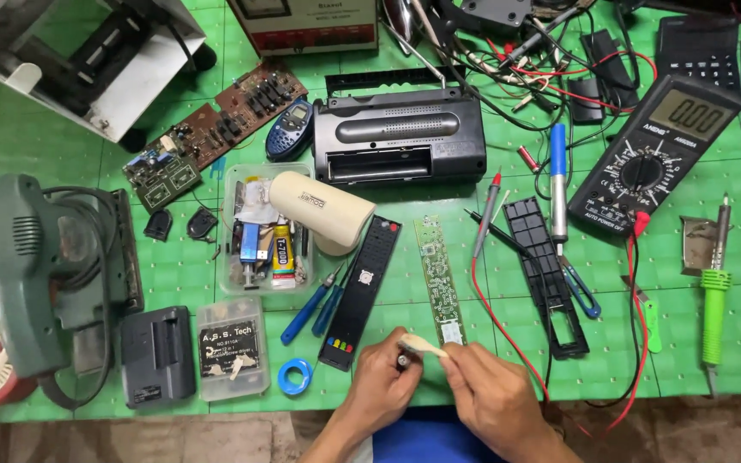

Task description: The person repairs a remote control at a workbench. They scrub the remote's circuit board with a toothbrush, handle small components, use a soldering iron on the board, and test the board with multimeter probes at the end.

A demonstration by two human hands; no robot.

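A green desk [559,377] crowded with repair gear runs out of view on every side, so the grey sander [27,266] at the left and the multimeter [653,154] at the right are the biggest whole items, with a black radio [398,137] between them further back. Nearer lie a long black remote [362,291] and a narrow green circuit board [437,279]. At the near edge the left hand [385,386] and right hand [490,394], wrists cut off, have fingers pinched together on a small pale strip [422,345]; a dark part beneath it is hard to identify.
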